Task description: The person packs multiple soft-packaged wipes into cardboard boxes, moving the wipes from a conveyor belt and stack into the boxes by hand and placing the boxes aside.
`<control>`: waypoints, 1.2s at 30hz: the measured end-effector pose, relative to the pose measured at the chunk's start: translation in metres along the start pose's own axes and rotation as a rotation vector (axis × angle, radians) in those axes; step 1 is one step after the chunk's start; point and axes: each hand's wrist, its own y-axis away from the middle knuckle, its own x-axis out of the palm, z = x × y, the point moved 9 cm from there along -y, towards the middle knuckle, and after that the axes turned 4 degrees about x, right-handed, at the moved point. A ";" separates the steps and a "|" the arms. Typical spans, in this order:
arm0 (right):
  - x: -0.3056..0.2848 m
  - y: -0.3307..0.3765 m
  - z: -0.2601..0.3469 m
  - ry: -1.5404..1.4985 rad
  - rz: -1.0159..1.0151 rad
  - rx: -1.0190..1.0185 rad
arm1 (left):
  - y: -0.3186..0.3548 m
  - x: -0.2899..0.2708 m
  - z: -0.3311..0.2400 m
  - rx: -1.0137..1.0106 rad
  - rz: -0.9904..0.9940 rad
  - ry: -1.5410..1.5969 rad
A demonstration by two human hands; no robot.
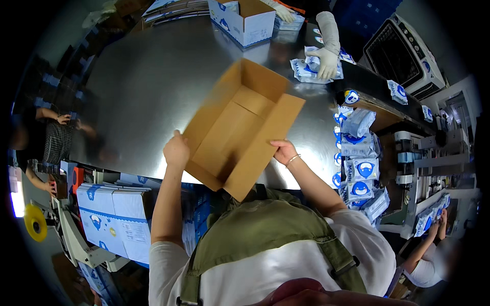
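An open, empty cardboard box with bare brown inner walls is held up, tilted, over the near part of the metal table. My left hand grips its left wall close to the near corner. On the opposite side, my right hand pinches the right wall, thumb showing and other fingers partly hidden. A bracelet circles my right wrist.
Across the table stands a white-and-blue box. A co-worker's gloved hand presses on wipe packs. More soft packs are piled at right, beside a conveyor. Flattened cartons are stacked lower left.
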 end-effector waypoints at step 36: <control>0.357 0.234 0.091 -0.196 1.169 -0.065 | -0.034 0.010 0.028 -0.246 0.018 -0.029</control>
